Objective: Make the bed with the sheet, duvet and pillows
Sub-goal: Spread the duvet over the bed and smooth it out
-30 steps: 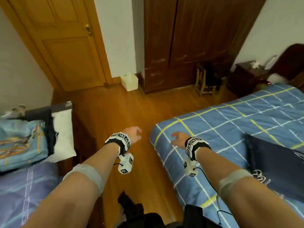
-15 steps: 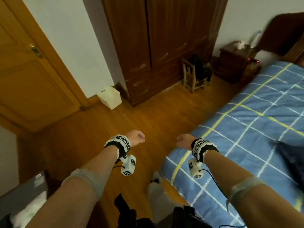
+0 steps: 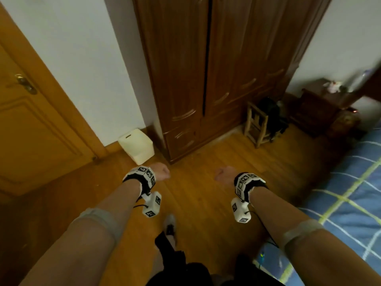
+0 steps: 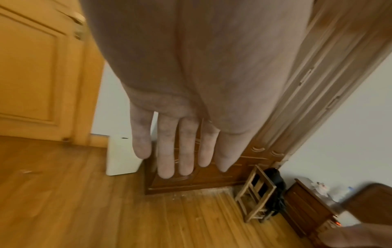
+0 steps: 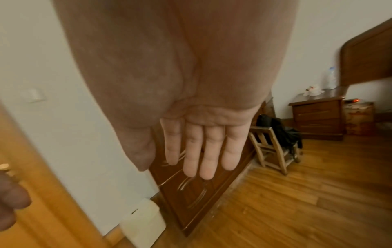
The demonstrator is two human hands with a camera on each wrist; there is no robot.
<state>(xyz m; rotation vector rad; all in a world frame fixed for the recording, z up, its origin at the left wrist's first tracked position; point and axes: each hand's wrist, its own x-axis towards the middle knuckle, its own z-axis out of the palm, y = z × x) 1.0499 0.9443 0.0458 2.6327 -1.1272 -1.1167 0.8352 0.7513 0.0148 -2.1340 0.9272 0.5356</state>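
Note:
The bed (image 3: 350, 195), covered by a blue sheet with yellow and white check lines, fills the right edge of the head view. No duvet or pillow shows. My left hand (image 3: 161, 171) and right hand (image 3: 223, 176) hang in front of me over the wooden floor, left of the bed and apart from it. In the left wrist view the left hand (image 4: 180, 157) has straight fingers (image 4: 165, 151) and holds nothing. The right hand (image 5: 199, 156) in its wrist view is likewise flat and empty, fingers (image 5: 208, 151) together.
A dark wooden wardrobe (image 3: 216, 69) stands straight ahead, a white bin (image 3: 137, 145) on the floor to its left, and an orange-brown door (image 3: 31, 124) beyond. A small wooden chair (image 3: 256, 124) with a dark bag and a nightstand (image 3: 319, 108) stand near the bed's head.
The view has swung left, away from the bed. Both hands have left the bed's corner and now hang over the floor. The dark pillow and the left-hand bedding are out of sight.

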